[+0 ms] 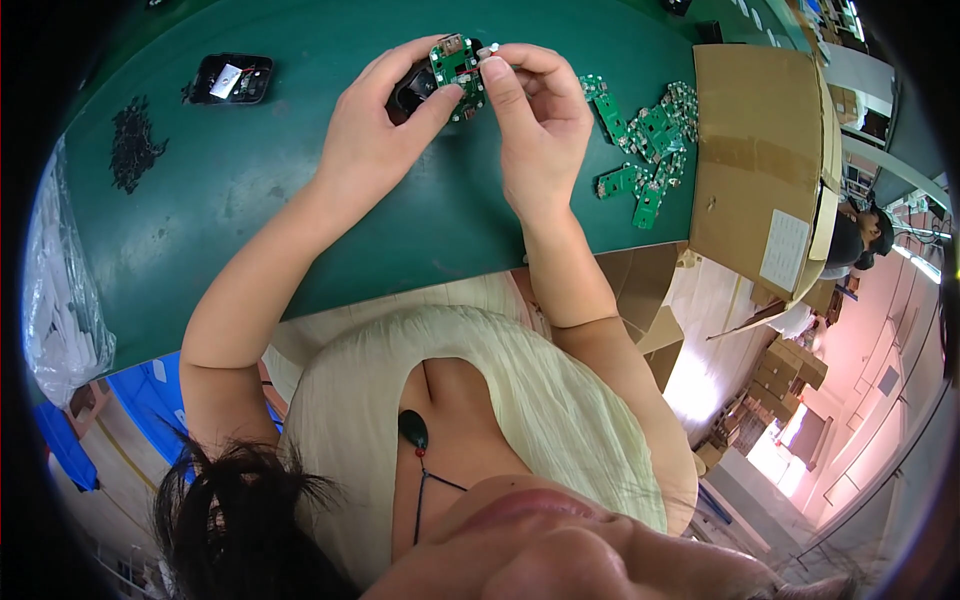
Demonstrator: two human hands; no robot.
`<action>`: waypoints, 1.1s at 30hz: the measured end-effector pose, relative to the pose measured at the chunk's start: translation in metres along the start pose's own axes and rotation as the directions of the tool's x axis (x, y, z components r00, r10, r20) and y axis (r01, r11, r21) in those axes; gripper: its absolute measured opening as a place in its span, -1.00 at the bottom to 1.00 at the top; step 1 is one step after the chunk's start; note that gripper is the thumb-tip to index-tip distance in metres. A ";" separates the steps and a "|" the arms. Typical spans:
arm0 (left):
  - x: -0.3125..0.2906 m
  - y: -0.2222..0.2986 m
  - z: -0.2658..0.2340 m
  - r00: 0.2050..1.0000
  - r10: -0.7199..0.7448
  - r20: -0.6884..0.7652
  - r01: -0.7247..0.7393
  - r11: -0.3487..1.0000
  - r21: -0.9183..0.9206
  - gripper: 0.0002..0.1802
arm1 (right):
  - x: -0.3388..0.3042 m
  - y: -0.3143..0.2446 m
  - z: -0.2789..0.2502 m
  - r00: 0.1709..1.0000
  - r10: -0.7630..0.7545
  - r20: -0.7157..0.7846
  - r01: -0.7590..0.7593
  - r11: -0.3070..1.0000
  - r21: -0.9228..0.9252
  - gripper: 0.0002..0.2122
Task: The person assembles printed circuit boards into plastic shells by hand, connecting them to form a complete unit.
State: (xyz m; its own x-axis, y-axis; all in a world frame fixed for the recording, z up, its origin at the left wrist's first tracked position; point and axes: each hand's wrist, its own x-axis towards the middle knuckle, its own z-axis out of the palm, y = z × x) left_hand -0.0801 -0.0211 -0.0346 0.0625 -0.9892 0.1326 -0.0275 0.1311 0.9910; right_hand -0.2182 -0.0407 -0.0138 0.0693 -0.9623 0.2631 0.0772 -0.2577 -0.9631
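Over the far middle of the table, my left hand (372,130) grips a green circuit board (452,62), its thumb on the board's face. A black plastic casing (412,90) shows behind the board, partly covered by my fingers. My right hand (540,130) is closed in a pinch at the board's right edge. Between its thumb and index finger is a small whitish part (487,52), too small to name. A bit of red, perhaps a wire, shows beside the thumb tip. My right hand's other fingers are curled in.
On the green table (250,210), a black casing (235,80) with a white rectangle inside lies left, near a pile of thin black pieces (135,145). Several circuit boards (655,135) are heaped right, beside a cardboard box (755,130). A clear plastic bag (65,300) hangs at the left edge.
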 end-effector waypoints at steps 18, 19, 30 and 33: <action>0.001 0.017 -0.009 0.999 0.001 0.036 0.002 0.998 -0.063 -0.75 | 0.023 -0.037 -0.016 0.568 -0.244 0.786 0.822 0.132 -0.553 -0.82; 0.001 0.017 -0.008 0.999 0.000 0.033 0.002 0.998 -0.064 -0.75 | 0.026 -0.034 -0.017 0.609 -0.286 0.740 0.793 0.250 -0.556 -0.83; 0.001 0.023 -0.011 0.999 -0.043 0.005 0.044 0.996 -0.075 -0.79 | 0.027 -0.016 -0.019 0.769 -0.398 0.500 0.617 0.667 -0.417 -0.82; 0.003 0.021 -0.012 0.998 -0.059 -0.008 0.058 0.993 -0.105 -0.80 | 0.028 -0.013 -0.019 0.727 -0.425 0.540 0.667 0.625 -0.406 -0.82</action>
State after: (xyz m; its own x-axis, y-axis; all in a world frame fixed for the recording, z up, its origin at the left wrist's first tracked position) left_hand -0.0684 -0.0205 -0.0130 0.0719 -0.9947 0.0738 0.0806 0.0795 0.9936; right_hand -0.2362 -0.0655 0.0052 0.5545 -0.5430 0.6306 -0.3097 -0.8380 -0.4492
